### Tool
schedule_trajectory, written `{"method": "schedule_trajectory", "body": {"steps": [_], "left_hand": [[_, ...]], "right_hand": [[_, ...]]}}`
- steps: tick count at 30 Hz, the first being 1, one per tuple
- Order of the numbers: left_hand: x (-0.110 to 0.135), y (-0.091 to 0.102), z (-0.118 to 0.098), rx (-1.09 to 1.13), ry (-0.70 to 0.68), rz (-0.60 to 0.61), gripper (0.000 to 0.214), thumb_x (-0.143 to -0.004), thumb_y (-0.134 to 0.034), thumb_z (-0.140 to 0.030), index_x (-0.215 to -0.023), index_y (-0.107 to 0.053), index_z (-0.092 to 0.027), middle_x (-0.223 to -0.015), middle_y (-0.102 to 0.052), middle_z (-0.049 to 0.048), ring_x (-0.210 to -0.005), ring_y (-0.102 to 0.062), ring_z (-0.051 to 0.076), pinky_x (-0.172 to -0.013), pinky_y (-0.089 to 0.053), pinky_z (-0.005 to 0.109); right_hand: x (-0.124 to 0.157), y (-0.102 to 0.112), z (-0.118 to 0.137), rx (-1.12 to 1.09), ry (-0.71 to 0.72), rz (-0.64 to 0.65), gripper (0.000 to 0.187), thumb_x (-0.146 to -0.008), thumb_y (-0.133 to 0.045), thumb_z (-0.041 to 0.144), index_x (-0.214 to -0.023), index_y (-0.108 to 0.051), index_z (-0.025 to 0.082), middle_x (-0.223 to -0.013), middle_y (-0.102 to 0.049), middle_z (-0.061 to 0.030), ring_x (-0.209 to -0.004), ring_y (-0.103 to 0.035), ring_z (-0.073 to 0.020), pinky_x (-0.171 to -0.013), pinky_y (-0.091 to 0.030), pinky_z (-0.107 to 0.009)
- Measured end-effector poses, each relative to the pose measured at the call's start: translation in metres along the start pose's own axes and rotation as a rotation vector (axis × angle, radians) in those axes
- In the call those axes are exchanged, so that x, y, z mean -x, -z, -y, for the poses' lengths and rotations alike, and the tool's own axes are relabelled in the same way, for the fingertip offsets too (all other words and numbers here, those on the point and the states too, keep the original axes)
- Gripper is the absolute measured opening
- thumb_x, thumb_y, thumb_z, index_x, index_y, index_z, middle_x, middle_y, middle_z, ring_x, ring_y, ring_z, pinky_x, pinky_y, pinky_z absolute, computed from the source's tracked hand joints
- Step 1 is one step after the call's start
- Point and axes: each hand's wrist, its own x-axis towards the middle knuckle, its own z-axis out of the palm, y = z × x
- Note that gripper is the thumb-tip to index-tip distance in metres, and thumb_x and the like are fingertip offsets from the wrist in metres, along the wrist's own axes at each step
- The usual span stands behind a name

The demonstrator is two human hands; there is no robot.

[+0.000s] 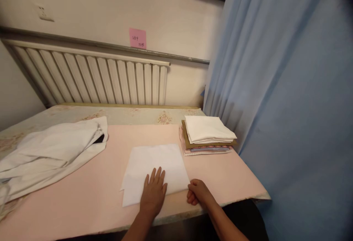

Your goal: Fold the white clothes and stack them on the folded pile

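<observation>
A folded white cloth [154, 162] lies flat on the pink table cover [91, 193] near the front edge. My left hand [153, 193] rests palm down on its near part, fingers stretched out. My right hand [198, 192] is curled at the cloth's near right corner, fingertips pinching its edge. A stack of folded cloths [207, 135], white on top with olive and striped ones beneath, sits to the right behind the white cloth.
A loose heap of white garments [52, 149] covers the left of the table. A white radiator [91, 77] runs along the wall behind. A blue curtain [278, 86] hangs close on the right. A pink note [137, 38] is stuck to the wall.
</observation>
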Motion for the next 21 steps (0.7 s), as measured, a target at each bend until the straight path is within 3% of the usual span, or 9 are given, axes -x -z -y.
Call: {"method": "schedule_trajectory", "body": {"steps": [5,9,14,21], "left_hand": [[0.013,-0.002,0.011,0.021,0.037,-0.011,0.048,-0.095,-0.035,-0.033,-0.141,-0.043,-0.021,-0.150,-0.038,0.0048,-0.139,-0.030,0.026,-0.111,-0.029,0.047],[0.023,0.000,0.036,0.016,0.154,0.000,0.047,-0.096,-0.031,-0.028,-0.138,-0.046,-0.016,-0.146,-0.043,0.0078,-0.138,-0.034,0.024,-0.110,-0.031,0.044],[0.034,0.009,0.063,-0.018,0.207,0.062,0.048,-0.094,-0.034,-0.031,-0.139,-0.046,-0.017,-0.148,-0.040,0.0083,-0.139,-0.031,0.028,-0.111,-0.025,0.050],[0.040,0.011,0.068,0.065,0.236,0.088,0.051,-0.092,-0.037,-0.033,-0.140,-0.043,-0.020,-0.150,-0.038,0.0061,-0.141,-0.026,0.029,-0.113,-0.020,0.052]], "right_hand": [[0.002,0.000,-0.004,-0.021,0.036,-0.009,0.012,-0.073,-0.051,0.029,-0.068,-0.044,0.020,-0.052,-0.060,0.0025,-0.040,-0.059,-0.0123,-0.033,-0.037,-0.016],[0.003,0.001,-0.005,-0.032,0.041,-0.009,0.012,-0.072,-0.051,0.030,-0.068,-0.045,0.020,-0.052,-0.060,0.0019,-0.039,-0.058,-0.0122,-0.033,-0.037,-0.017],[0.001,0.000,-0.008,-0.036,0.033,-0.014,0.012,-0.073,-0.050,0.031,-0.069,-0.047,0.020,-0.052,-0.060,0.0018,-0.039,-0.057,-0.0121,-0.033,-0.037,-0.018],[0.000,-0.001,-0.011,-0.025,0.025,-0.026,0.015,-0.073,-0.048,0.034,-0.066,-0.045,0.021,-0.052,-0.060,0.0003,-0.038,-0.057,-0.0134,-0.033,-0.035,-0.019]]}}
